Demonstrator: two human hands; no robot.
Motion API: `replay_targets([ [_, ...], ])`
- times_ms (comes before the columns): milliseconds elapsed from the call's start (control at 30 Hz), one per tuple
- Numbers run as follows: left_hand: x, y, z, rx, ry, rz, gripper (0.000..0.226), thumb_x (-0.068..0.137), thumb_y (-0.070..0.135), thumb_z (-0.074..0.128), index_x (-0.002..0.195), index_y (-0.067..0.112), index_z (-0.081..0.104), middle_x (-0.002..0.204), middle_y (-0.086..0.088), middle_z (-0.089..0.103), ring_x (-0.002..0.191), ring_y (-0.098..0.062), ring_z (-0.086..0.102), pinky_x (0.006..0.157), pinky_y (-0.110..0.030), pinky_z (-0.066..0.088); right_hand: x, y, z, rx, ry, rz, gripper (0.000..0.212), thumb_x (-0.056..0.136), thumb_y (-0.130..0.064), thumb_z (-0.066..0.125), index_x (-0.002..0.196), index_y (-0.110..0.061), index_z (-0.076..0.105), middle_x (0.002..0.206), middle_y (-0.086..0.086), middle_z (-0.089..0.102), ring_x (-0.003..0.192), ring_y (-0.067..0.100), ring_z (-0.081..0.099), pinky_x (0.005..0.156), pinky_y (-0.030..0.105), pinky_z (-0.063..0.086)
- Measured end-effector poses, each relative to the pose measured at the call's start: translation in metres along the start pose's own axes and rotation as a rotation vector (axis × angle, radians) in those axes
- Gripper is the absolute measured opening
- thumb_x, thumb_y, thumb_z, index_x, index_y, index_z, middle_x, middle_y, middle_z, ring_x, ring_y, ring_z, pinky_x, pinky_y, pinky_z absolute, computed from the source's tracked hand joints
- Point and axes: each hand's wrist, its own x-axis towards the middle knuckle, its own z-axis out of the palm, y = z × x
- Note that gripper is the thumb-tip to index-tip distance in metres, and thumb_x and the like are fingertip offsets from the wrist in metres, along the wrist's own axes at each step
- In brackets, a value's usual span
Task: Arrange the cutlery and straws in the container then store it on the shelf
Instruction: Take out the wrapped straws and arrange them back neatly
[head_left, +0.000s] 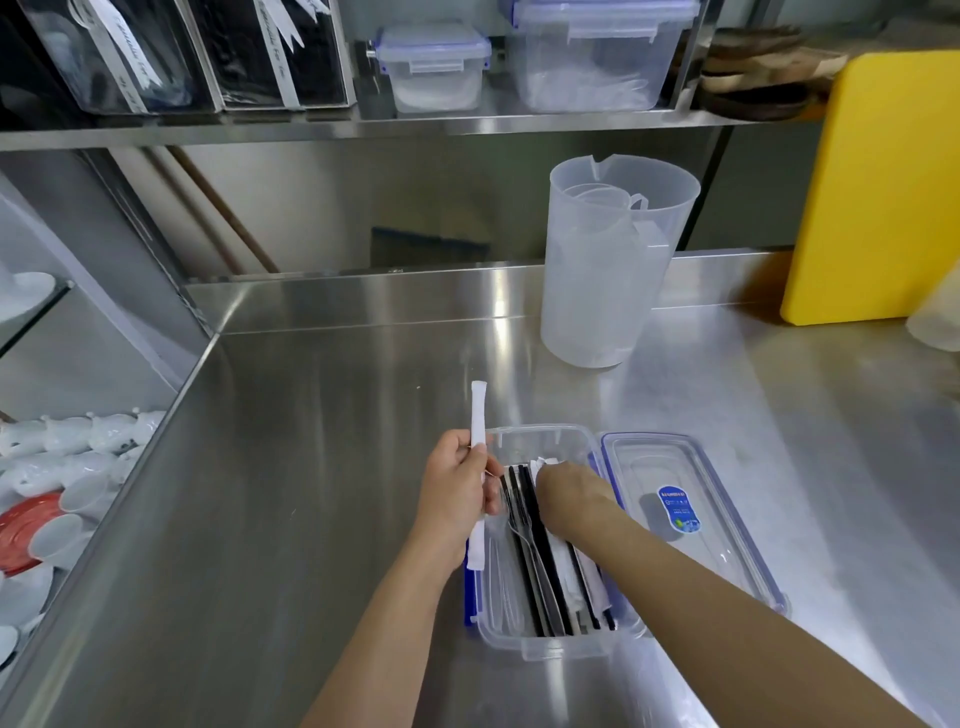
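The box (550, 644) sits open on the table (291, 467), its lid (691, 525) just right of it, so both hands can sort. The left hand (457, 499) pinches a wrapped straw (478, 415) upright beside the box's left wall, likely kept aside. The right hand (566, 491) reaches down into the box among forks (524, 540) and black straws (543, 551); its grip is hidden

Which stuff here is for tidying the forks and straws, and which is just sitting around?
For the job: container, lid, fork, wrapped straw in the left hand, right hand reaching into the container, shelf.

Just sitting around: jug, yellow board, white cups.
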Motion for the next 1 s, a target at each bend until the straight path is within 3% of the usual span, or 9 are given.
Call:
replay_targets([
  [233, -0.003, -0.002, -0.002, -0.063, -0.033, -0.080, 0.013, 0.093, 0.000, 0.040, 0.096, 0.003, 0.052, 0.071, -0.010, 0.060, 0.051, -0.014, 0.057, 0.044, -0.026, 0.052, -0.009, 0.013, -0.018, 0.243, 0.085, 0.039, 0.017, 0.085, -0.007, 0.046, 0.100, -0.008, 0.056, 0.111, 0.017, 0.064, 0.103, 0.033, 0.062, 0.076, 0.030, 0.047],
  [300, -0.003, 0.000, 0.002, -0.112, -0.084, -0.132, 0.011, 0.092, -0.001, 0.041, 0.096, 0.003, 0.050, 0.080, -0.015, 0.064, 0.065, -0.023, 0.064, 0.056, -0.037, 0.060, -0.013, 0.021, -0.032, 0.435, 0.094, 0.020, 0.007, 0.084, -0.012, 0.049, 0.079, -0.009, 0.053, 0.081, 0.015, 0.068, 0.071, 0.026, 0.068, 0.056, 0.021, 0.044],
  [367, -0.003, 0.002, 0.007, -0.127, -0.161, -0.179, 0.011, 0.091, -0.003, 0.042, 0.091, 0.005, 0.049, 0.084, -0.016, 0.065, 0.071, -0.027, 0.065, 0.069, -0.046, 0.057, -0.018, 0.028, -0.043, 0.675, 0.035, -0.024, 0.019, 0.082, -0.010, 0.048, 0.064, -0.006, 0.053, 0.054, 0.012, 0.061, 0.032, 0.015, 0.050, 0.033, 0.015, 0.033],
  [400, -0.004, 0.002, 0.010, -0.137, -0.206, -0.200, 0.012, 0.091, -0.002, 0.042, 0.090, 0.005, 0.050, 0.083, -0.016, 0.066, 0.071, -0.028, 0.065, 0.074, -0.049, 0.056, -0.021, 0.029, -0.046, 0.810, -0.021, -0.057, 0.023, 0.082, -0.007, 0.048, 0.060, -0.006, 0.053, 0.051, 0.013, 0.060, 0.026, 0.013, 0.041, 0.029, 0.013, 0.027],
  [500, -0.006, 0.001, 0.017, -0.194, -0.324, -0.268, 0.013, 0.095, 0.004, 0.040, 0.098, 0.004, 0.053, 0.076, -0.015, 0.065, 0.068, -0.027, 0.065, 0.070, -0.050, 0.056, -0.027, 0.028, -0.046, 1.093, -0.142, -0.148, 0.031, 0.087, -0.005, 0.052, 0.056, -0.008, 0.052, 0.049, 0.012, 0.060, 0.027, 0.011, 0.037, 0.030, 0.012, 0.021],
  [633, -0.008, -0.002, 0.018, -0.316, -0.398, -0.358, 0.022, 0.099, 0.016, 0.037, 0.109, 0.002, 0.050, 0.087, -0.019, 0.059, 0.067, -0.028, 0.061, 0.053, -0.041, 0.059, -0.027, 0.029, -0.034, 1.107, -0.152, -0.155, 0.033, 0.089, -0.010, 0.056, 0.056, -0.009, 0.052, 0.053, 0.012, 0.059, 0.025, 0.009, 0.037, 0.030, 0.013, 0.023],
  [733, -0.009, -0.005, 0.014, -0.247, -0.390, -0.375, 0.017, 0.098, 0.015, 0.042, 0.101, 0.005, 0.056, 0.088, -0.014, 0.066, 0.066, -0.023, 0.069, 0.045, -0.028, 0.052, -0.024, 0.029, -0.029, 0.989, -0.026, -0.134, 0.035, 0.083, -0.018, 0.067, 0.056, -0.008, 0.048, 0.048, 0.006, 0.049, 0.030, 0.008, 0.039, 0.032, 0.016, 0.029],
  [833, -0.007, -0.005, 0.009, -0.216, -0.306, -0.360, 0.015, 0.096, 0.008, 0.044, 0.102, 0.002, 0.056, 0.076, -0.013, 0.066, 0.052, -0.016, 0.056, 0.035, -0.019, 0.036, -0.020, 0.032, -0.025, 0.950, 0.114, -0.094, 0.030, 0.086, -0.024, 0.062, 0.063, -0.012, 0.048, 0.052, 0.003, 0.051, 0.035, 0.006, 0.040, 0.037, 0.014, 0.032],
  [1000, 0.001, 0.001, -0.001, -0.362, -0.180, -0.299, 0.016, 0.095, 0.003, 0.042, 0.090, -0.001, 0.056, 0.063, -0.007, 0.054, 0.041, -0.009, 0.041, 0.031, -0.016, 0.030, -0.015, 0.036, -0.015, 0.696, 0.200, -0.035, 0.009, 0.089, -0.008, 0.048, 0.082, -0.009, 0.053, 0.083, 0.016, 0.063, 0.077, 0.034, 0.063, 0.070, 0.039, 0.051],
])
